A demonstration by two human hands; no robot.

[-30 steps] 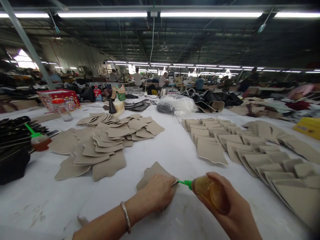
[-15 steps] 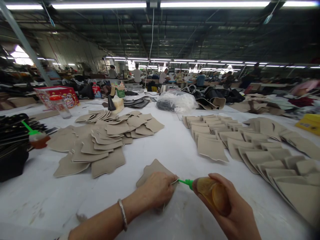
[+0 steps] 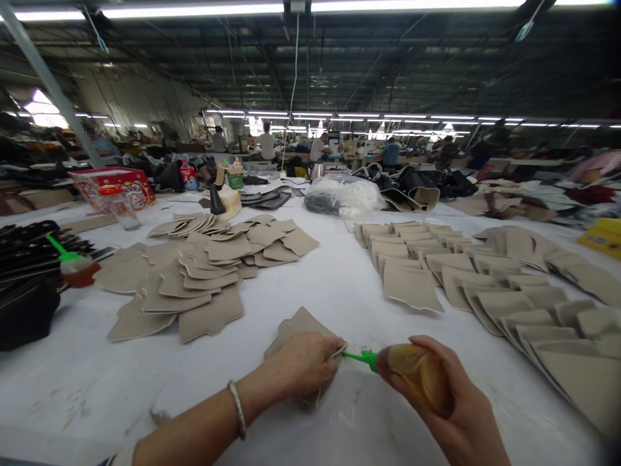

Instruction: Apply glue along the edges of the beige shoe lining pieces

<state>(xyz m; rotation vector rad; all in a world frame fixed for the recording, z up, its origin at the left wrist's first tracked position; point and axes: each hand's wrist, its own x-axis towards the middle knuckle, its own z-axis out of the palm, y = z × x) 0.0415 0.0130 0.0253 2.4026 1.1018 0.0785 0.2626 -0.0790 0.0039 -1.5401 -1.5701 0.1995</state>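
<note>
My left hand (image 3: pixel 308 362), a bracelet on its wrist, is closed on a beige leather piece (image 3: pixel 301 320) at the front of the table; its right corner is lifted a little between the fingers. Wrapped in my right hand (image 3: pixel 453 395) is a glue bottle (image 3: pixel 418 375) of amber liquid, tilted on its side. Its thin green nozzle points left and meets the edge of the piece beside my left fingertips. Overlapping beige pieces (image 3: pixel 213 304) lie in a heap at the left, and rows of similar pieces (image 3: pixel 412 288) stretch along the right.
Another green-tipped bottle (image 3: pixel 80 272) leans by a black stack (image 3: pixel 29 291) at the far left. Behind are a clear jar (image 3: pixel 123 210), a red box (image 3: pixel 114 188) and a plastic-wrapped bundle (image 3: pixel 344 197). At the right edge sits a yellow box (image 3: pixel 601 238). People work in the background.
The nozzle tip has shifted slightly left and down along the edge of the leather piece. My left hand keeps its hold with hardly any movement.
</note>
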